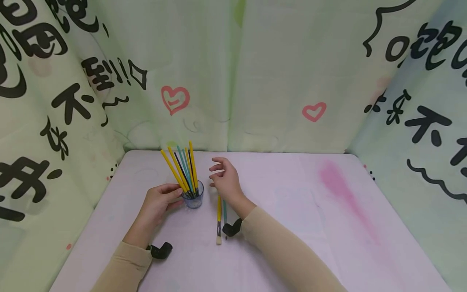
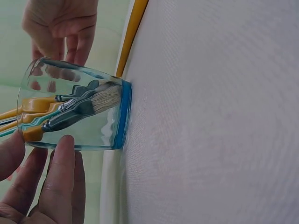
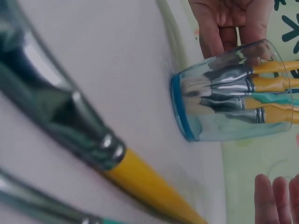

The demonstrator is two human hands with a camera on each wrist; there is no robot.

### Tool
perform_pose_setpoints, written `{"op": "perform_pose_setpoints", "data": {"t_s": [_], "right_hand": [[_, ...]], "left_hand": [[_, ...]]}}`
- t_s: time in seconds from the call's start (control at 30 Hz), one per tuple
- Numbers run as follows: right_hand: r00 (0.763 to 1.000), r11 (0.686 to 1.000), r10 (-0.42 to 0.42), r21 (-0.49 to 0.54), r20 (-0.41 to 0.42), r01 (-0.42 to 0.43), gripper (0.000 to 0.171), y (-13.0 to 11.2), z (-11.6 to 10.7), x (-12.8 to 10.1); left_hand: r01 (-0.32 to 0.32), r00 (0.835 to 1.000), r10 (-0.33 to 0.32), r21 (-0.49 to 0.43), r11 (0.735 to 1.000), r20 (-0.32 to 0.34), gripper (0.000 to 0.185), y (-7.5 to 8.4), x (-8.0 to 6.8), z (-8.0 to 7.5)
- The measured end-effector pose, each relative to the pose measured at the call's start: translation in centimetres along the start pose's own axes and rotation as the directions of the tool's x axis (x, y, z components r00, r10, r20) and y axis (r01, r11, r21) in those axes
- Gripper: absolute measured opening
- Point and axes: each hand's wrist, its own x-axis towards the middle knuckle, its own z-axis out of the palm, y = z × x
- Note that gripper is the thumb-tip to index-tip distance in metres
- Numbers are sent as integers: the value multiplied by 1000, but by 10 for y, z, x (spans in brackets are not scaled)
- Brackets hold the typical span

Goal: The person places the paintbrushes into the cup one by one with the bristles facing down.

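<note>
Left hand (image 1: 157,202) steadying the clear glass cup (image 1: 193,199), fingers resting against its wall, keeping the brushes (image 1: 183,168) inside it upright. Right hand (image 1: 225,180) hovering just past the cup's other side, fingers relaxed, holding nothing. Under that wrist, flat on the table (image 1: 313,227): a yellow brush (image 1: 219,219) and a teal brush (image 1: 224,211), side by side.

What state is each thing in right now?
Clear blue-based glass cup: upright on table, holding brushes, bristles down.
Yellow-handled paintbrush: lying flat on table.
Teal-handled paintbrush: lying flat beside it.
Left hand: fingers touching cup.
Right hand: open, holding nothing.
</note>
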Motion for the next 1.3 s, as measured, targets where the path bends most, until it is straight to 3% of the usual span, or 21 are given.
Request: {"op": "perform_pose_setpoints", "data": {"t_s": [0.27, 0.63, 0.9, 1.3], "right_hand": [[997, 997, 80, 9, -10, -80, 57, 10, -18, -6], [978, 973, 208, -98, -26, -210, 56, 24, -38, -15], [958, 916, 285, -290, -19, -278, 51, 25, -39, -22], [972, 852, 233, -476, -31, -219, 48, 26, -30, -24]], "left_hand": [[12, 1000, -12, 6, 1000, 1, 43, 0, 0, 0], [18, 1000, -18, 0, 1000, 0, 44, 0, 0, 0], [12, 1000, -12, 3, 1000, 1, 44, 0, 0, 0], [12, 1000, -12, 10, 1000, 0, 44, -1, 1, -1]]}}
